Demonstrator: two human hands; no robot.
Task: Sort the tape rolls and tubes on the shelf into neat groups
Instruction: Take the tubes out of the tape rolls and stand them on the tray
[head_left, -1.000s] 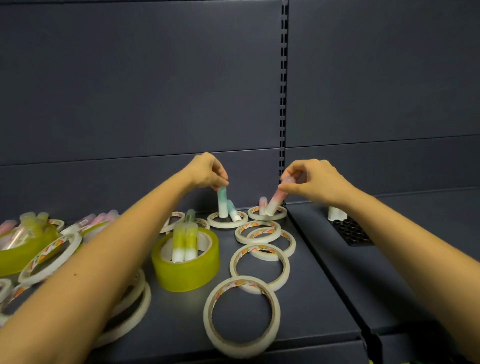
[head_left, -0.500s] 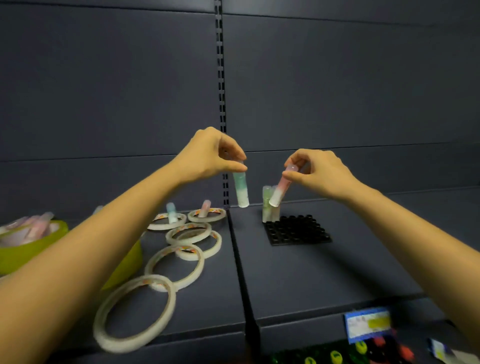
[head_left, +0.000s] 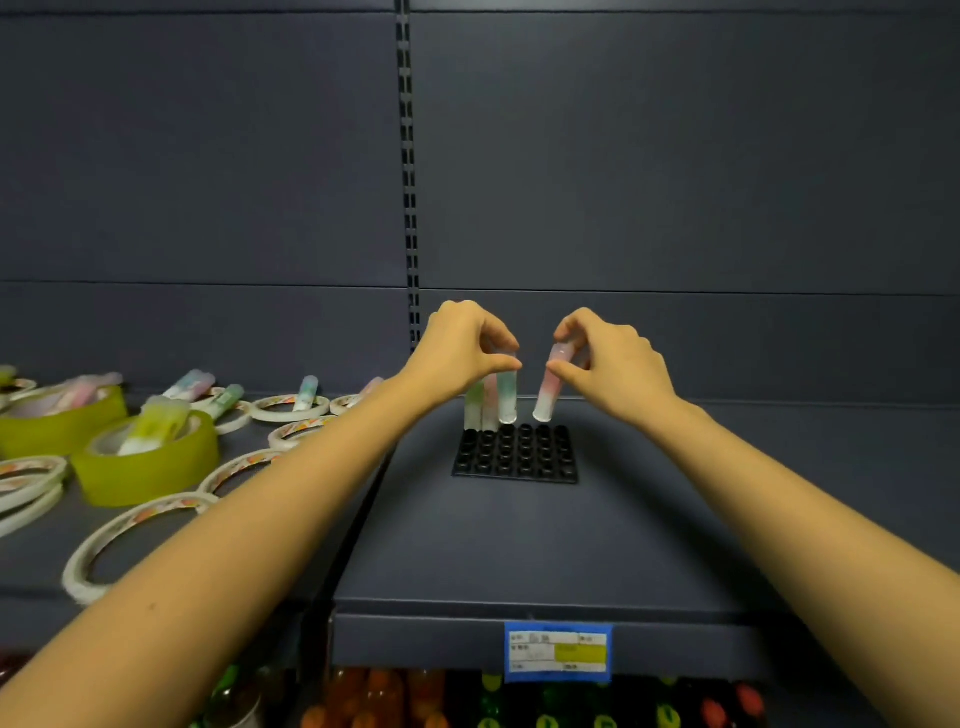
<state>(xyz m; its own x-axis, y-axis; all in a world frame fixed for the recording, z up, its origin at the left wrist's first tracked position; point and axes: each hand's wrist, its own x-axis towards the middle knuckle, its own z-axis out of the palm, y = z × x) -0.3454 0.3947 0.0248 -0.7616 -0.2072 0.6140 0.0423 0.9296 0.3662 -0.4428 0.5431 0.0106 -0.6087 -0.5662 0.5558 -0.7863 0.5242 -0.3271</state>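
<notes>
Teal tube (head_left: 507, 395) is pinched in my left hand (head_left: 457, 353), pink tube (head_left: 550, 387) in my right hand (head_left: 613, 364), both above the 12 o'clock edge of the black rack (head_left: 517, 460).

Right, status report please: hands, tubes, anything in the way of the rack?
Left hand pinching teal tube above black rack. Right hand pinching pink tube, tilted. Two tubes standing at rack's back-left corner; nothing blocking other holes.

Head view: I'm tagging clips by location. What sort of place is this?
Probably a shop aisle. The dark metal shelf hangs on a slotted upright, a price label sits on its front edge, and what look like rows of bottles stand below.
</notes>
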